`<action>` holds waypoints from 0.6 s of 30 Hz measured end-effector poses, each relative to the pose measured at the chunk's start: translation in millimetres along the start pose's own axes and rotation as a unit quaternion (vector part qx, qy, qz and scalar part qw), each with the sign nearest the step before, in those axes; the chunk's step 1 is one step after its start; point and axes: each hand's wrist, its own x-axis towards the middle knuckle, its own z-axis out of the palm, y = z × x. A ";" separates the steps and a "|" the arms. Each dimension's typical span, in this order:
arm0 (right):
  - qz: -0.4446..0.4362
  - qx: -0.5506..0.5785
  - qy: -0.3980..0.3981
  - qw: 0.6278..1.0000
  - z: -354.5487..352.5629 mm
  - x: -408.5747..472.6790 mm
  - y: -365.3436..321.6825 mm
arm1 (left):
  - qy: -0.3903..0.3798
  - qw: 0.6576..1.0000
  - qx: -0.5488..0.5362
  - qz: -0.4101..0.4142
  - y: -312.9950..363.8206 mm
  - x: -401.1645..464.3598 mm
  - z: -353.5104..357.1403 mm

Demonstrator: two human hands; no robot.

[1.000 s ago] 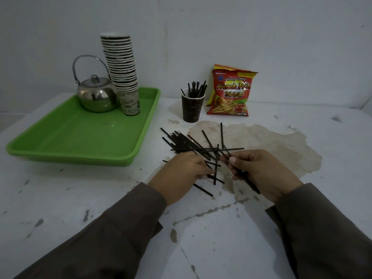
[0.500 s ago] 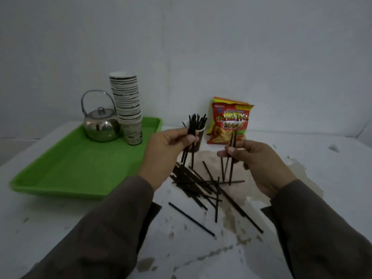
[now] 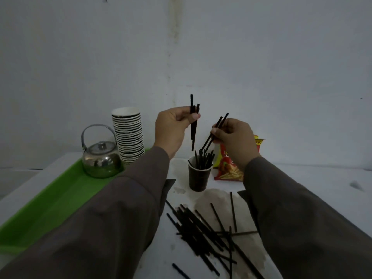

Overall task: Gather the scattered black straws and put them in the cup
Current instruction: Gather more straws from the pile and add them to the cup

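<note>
Left hand (image 3: 173, 127): raised above the cup, pinching a small upright bundle of black straws (image 3: 193, 121).
Right hand (image 3: 234, 137): at 3 o'clock of the left hand, gripping a tilted pair of straws (image 3: 216, 130), lower ends at the cup mouth.
Dark cup (image 3: 199, 178): upright on the white table (image 3: 302, 182), already holding straws.
Scattered straws (image 3: 201, 228): loose pile at 6 o'clock of the cup.
Snack bag (image 3: 227, 168): at 3 o'clock of the cup.
Green tray (image 3: 50, 200): at 9 o'clock, carrying a metal kettle (image 3: 100, 160) and a stack of paper cups (image 3: 128, 133).
</note>
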 end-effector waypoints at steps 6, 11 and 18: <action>-0.022 -0.078 -0.004 0.997 13.4 15.8 26.8 | 0.008 0.998 0.049 -0.032 -37.4 6.4 -0.8; -0.056 -0.139 -0.028 0.988 22.5 14.2 47.7 | -0.003 0.996 0.075 -0.047 -57.9 2.9 -0.7; -0.088 -0.184 -0.046 0.978 30.7 14.2 60.2 | -0.049 0.986 0.140 -0.078 -77.6 -6.3 3.1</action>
